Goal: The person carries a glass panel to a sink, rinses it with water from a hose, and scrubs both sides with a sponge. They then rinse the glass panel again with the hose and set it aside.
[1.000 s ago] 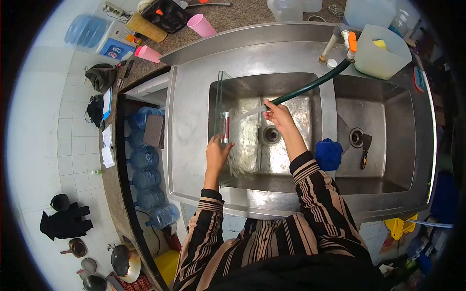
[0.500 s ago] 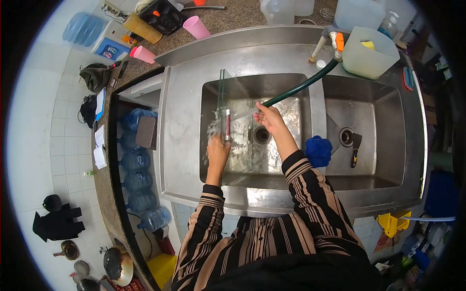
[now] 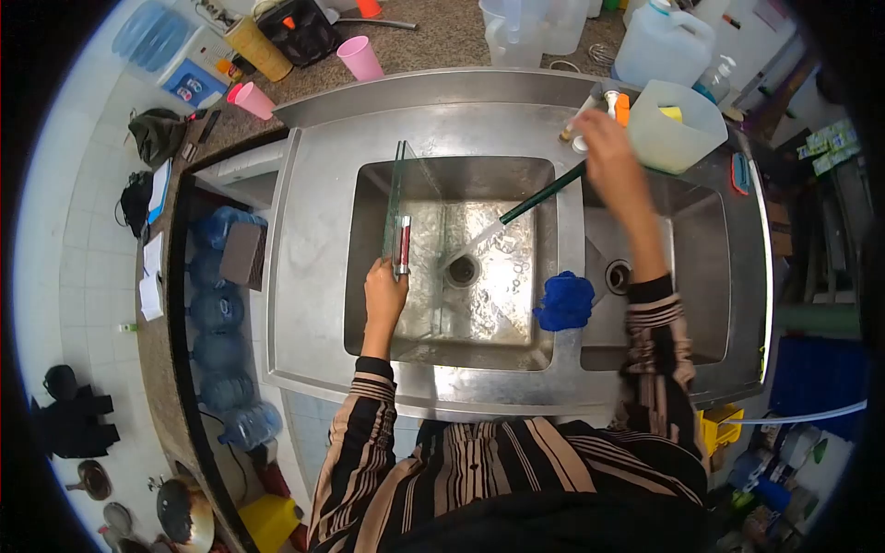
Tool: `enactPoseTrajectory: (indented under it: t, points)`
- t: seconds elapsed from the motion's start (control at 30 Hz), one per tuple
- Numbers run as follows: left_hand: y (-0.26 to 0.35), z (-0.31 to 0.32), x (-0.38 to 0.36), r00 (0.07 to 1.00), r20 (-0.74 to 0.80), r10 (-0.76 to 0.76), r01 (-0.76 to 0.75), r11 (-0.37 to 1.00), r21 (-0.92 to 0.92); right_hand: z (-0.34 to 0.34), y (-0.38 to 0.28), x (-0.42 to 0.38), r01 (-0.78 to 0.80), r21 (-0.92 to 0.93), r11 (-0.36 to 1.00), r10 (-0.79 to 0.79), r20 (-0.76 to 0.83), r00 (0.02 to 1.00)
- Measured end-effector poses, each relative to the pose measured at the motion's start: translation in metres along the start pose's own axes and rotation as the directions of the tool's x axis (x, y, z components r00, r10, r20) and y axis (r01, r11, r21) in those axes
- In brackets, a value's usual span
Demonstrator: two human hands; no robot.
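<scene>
My left hand [image 3: 385, 288] is closed on the near end of a clear glass pane [image 3: 395, 198], which stands on edge over the left side of the left sink basin [image 3: 498, 332]. A handle with red and silver parts [image 3: 404, 244] sits along the pane beside my fingers. My right hand [image 3: 616, 157], smeared by motion, is up by the tap with its orange lever [image 3: 622, 109]; whether it touches the tap cannot be made out. From the green hose [image 3: 546, 195], water runs into the left basin near the drain [image 3: 461, 270].
A blue cloth [image 3: 565, 301] lies on the divider between the basins. Behind the tap stand a square plastic tub [image 3: 678, 138] and a large jug [image 3: 659, 46]. Pink cups [image 3: 359, 59] are on the back counter. Water bottles [image 3: 219, 306] line the space at left.
My right hand has left the hose and moved up and right to the tap. The hose now hangs by itself, pouring into the basin. My left hand still holds the pane.
</scene>
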State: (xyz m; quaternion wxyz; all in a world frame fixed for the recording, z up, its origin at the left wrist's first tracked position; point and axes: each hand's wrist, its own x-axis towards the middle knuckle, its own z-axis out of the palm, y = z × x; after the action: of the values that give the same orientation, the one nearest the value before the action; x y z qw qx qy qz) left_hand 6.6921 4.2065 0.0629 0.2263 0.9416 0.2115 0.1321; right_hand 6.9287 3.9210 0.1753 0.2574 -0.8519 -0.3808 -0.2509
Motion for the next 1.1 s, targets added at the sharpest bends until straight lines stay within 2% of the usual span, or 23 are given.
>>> enactPoseTrajectory:
  t: [0.07, 0.13, 0.17, 0.23, 0.27, 0.37, 0.4, 0.5, 0.53, 0.67, 0.93, 1.1]
  points:
    - [-0.003, 0.0, 0.002, 1.0, 0.0, -0.019, 0.019, 1.0, -0.004, -0.02, 0.041, 0.011, 0.079, -0.041, 0.996, -0.076, 0.071, 0.995]
    - [-0.007, 0.001, 0.001, 1.0, 0.003, -0.027, 0.027, 1.0, -0.003, -0.02, 0.086, 0.014, 0.32, -0.197, 0.927, -0.263, 0.269, 0.927]
    - [-0.008, 0.002, 0.001, 0.999, 0.001, -0.045, 0.045, 0.999, -0.006, -0.022, 0.094, 0.014, 0.333, -0.186, 0.924, -0.275, 0.279, 0.92]
    - [-0.006, 0.0, 0.002, 1.0, -0.011, -0.026, 0.026, 1.0, -0.008, -0.023, 0.105, 0.022, 0.505, -0.232, 0.831, -0.422, 0.326, 0.846]
    - [-0.005, -0.001, 0.002, 0.999, 0.019, -0.047, 0.047, 0.999, -0.005, -0.02, 0.109, 0.027, 0.569, -0.249, 0.784, -0.497, 0.297, 0.815]
    - [-0.014, 0.005, 0.002, 1.0, -0.005, -0.008, 0.008, 1.0, -0.014, -0.007, 0.115, 0.037, 0.532, -0.253, 0.808, -0.466, 0.277, 0.84]
    - [-0.013, 0.005, 0.002, 1.0, -0.02, -0.004, 0.004, 1.0, -0.02, -0.001, 0.115, 0.04, 0.573, -0.272, 0.773, -0.539, 0.197, 0.819]
    - [-0.013, 0.004, 0.001, 0.999, 0.015, -0.04, 0.04, 0.999, -0.021, 0.007, 0.119, 0.048, 0.558, -0.352, 0.752, -0.526, 0.19, 0.829]
    - [-0.016, 0.006, 0.001, 0.999, -0.027, 0.03, -0.03, 1.0, 0.01, 0.008, 0.117, 0.049, 0.563, -0.365, 0.742, -0.542, 0.169, 0.823]
    - [-0.013, 0.004, 0.0, 0.999, -0.019, 0.027, -0.026, 1.0, 0.017, 0.014, 0.117, 0.054, 0.578, -0.396, 0.714, -0.574, 0.141, 0.807]
    - [-0.004, 0.004, -0.002, 1.0, -0.007, -0.005, 0.005, 1.0, -0.007, 0.018, 0.105, 0.053, 0.488, -0.592, 0.641, -0.523, 0.127, 0.843]
    - [-0.001, 0.008, -0.002, 0.999, 0.02, -0.038, 0.038, 0.999, 0.001, 0.021, 0.1, 0.048, 0.434, -0.625, 0.649, -0.492, 0.09, 0.866]
